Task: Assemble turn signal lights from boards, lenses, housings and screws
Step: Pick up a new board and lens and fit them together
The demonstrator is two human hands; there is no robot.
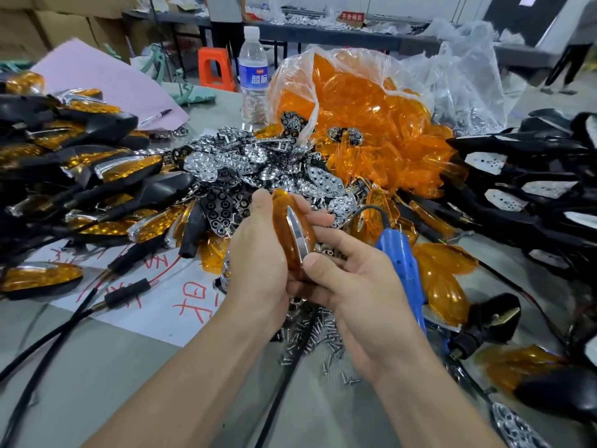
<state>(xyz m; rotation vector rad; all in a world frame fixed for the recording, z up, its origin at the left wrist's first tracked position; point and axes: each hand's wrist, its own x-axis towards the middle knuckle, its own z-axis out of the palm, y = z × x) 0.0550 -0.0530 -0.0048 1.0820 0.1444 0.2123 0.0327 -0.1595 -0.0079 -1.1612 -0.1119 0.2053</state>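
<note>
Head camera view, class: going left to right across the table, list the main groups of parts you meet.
Finished lights with black housings → chrome reflector boards → bag of orange lenses → blue electric screwdriver → empty black housings.

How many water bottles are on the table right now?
1. The water bottle stands upright at the far side of the table, just left of the clear bag of orange lenses. Others may be hidden behind the piles of parts.
</note>
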